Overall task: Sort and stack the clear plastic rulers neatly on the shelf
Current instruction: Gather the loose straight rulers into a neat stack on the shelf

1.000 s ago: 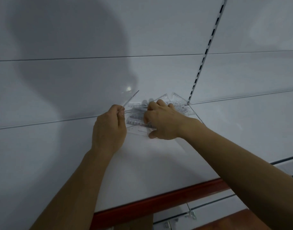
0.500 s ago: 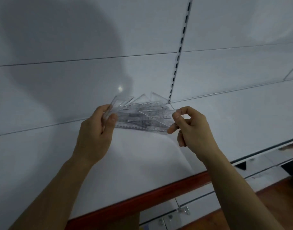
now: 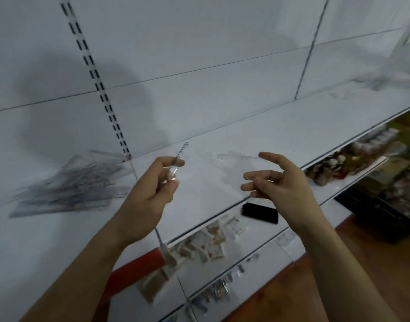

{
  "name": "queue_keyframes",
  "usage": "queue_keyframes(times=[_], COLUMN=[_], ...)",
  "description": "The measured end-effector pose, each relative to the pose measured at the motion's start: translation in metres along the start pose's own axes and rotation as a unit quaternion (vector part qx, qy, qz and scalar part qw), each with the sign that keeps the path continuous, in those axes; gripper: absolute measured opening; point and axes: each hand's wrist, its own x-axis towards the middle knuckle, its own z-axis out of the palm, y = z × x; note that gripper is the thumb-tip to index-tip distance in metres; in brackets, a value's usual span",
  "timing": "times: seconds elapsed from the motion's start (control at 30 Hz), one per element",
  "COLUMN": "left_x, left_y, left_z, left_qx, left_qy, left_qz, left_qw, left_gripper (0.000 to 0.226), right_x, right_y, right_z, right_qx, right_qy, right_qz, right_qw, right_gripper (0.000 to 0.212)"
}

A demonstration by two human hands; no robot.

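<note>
Left grip [image 3: 162,180] pinching a clear ruler [image 3: 181,151]; right grip [image 3: 276,180] holding a clear set square [image 3: 238,166].
Both are hovering over the white shelf [image 3: 280,126].

Black box [image 3: 260,215] and small white packets [image 3: 206,248] on lower shelf; slotted upright [image 3: 96,77] on back wall.

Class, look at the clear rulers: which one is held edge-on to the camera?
The ruler in the left hand, the thin ruler; the right hand shows its triangular ruler face-on.
</note>
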Motion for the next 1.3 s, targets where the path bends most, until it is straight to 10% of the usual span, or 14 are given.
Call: queue_keyframes(times=[0.47, 1.3], left_x=[0.172, 0.528], left_y=[0.078, 0.049], left_z=[0.226, 0.456], left_qx=[-0.024, 0.038], left_qy=[-0.161, -0.116], left_qz=[0.082, 0.179], left_qw=[0.983, 0.976], left_gripper=[0.031, 0.037], right_x=[0.020, 0.315], right_y=[0.012, 0.014], right_z=[-0.269, -0.531], right_qx=[-0.090, -0.186], right_qy=[0.258, 0.276], right_qz=[-0.026, -0.009], right_qw=[0.961, 0.943], right_gripper=[0.016, 0.037])
